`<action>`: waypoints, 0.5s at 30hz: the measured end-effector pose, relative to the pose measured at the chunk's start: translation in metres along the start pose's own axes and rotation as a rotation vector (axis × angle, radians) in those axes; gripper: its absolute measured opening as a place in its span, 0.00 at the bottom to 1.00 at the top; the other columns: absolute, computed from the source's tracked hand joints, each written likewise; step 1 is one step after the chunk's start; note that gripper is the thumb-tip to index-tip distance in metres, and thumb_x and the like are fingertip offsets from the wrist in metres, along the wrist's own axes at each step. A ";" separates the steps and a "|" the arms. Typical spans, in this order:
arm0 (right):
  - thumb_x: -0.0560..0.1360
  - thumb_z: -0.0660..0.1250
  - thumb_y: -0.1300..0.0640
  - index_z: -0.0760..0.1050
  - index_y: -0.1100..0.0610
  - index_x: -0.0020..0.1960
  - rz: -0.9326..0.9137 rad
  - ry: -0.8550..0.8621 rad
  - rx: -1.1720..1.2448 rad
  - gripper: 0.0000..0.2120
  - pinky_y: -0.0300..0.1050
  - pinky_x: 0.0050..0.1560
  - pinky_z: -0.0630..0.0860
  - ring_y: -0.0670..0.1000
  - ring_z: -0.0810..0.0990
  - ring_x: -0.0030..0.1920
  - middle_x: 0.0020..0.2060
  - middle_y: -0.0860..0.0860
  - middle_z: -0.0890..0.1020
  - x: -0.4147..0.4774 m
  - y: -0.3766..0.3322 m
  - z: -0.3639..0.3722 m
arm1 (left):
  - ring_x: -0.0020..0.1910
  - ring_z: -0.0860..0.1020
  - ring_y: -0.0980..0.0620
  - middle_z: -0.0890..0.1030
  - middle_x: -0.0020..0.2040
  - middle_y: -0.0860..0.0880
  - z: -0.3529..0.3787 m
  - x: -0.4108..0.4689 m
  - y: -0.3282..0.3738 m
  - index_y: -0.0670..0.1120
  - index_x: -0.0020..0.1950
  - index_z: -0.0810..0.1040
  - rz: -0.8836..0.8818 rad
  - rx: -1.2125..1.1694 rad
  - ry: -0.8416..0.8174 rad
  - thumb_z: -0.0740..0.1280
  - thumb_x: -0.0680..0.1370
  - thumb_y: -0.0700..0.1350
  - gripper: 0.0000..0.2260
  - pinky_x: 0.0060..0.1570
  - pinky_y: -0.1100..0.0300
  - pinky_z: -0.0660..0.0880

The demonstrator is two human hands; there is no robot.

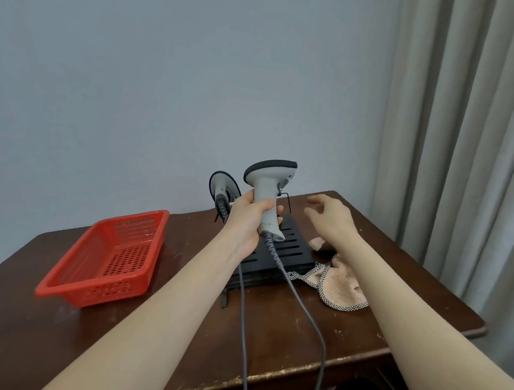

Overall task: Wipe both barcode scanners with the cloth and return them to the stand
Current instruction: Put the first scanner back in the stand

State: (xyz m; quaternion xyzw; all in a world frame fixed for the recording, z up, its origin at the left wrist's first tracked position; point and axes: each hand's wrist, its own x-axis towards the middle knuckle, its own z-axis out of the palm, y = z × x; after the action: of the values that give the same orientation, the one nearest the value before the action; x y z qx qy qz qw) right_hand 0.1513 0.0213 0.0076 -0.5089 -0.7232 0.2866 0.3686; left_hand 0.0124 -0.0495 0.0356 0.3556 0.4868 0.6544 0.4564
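The left hand (247, 222) is clenched round the handle of one barcode scanner (266, 192), holding it upright above the back of the stand (291, 250), head on top and long axis close to vertical, its grey cable (302, 304) trailing down over the stand and off the near edge of the table (361, 334). The right hand (329, 220) hangs over the stand's right side with nothing in it, fingers loose and spread, just beside the held scanner. The cloth (339, 284) lies crumpled on the table against the stand's right edge, below that free hand and a little nearer the person. So, as I see it, the right hand is much the closer one to pick it up, reaching down and back, while the left keeps the scanner up for wiping. The second scanner (223, 188) sits at the stand's far left corner, behind the left hand. A red basket (101, 293) rests well to the left of the stand.
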 end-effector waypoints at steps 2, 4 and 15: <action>0.79 0.62 0.53 0.75 0.57 0.63 0.045 -0.147 0.348 0.15 0.46 0.45 0.80 0.50 0.81 0.39 0.45 0.54 0.82 -0.002 -0.017 0.001 | 0.44 0.78 0.47 0.76 0.51 0.40 0.003 0.003 0.005 0.37 0.62 0.72 0.016 0.037 -0.029 0.58 0.77 0.30 0.14 0.47 0.49 0.80; 0.79 0.61 0.47 0.77 0.56 0.57 0.051 -0.337 0.562 0.15 0.41 0.37 0.79 0.49 0.79 0.34 0.41 0.54 0.82 -0.007 -0.034 -0.002 | 0.47 0.79 0.42 0.77 0.54 0.36 0.008 0.006 0.012 0.37 0.62 0.72 0.010 0.064 -0.058 0.56 0.76 0.29 0.16 0.53 0.40 0.77; 0.73 0.71 0.52 0.79 0.61 0.46 -0.003 -0.282 0.572 0.11 0.33 0.23 0.70 0.41 0.75 0.23 0.29 0.49 0.78 0.011 -0.065 -0.004 | 0.61 0.74 0.41 0.71 0.66 0.39 0.027 0.030 0.049 0.41 0.63 0.73 -0.077 -0.171 0.010 0.54 0.76 0.30 0.19 0.57 0.49 0.75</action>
State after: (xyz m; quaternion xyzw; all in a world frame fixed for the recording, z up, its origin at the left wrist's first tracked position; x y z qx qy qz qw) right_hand 0.1180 0.0113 0.0639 -0.3385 -0.6580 0.5455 0.3934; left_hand 0.0150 -0.0180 0.0904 0.2932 0.4447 0.6775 0.5073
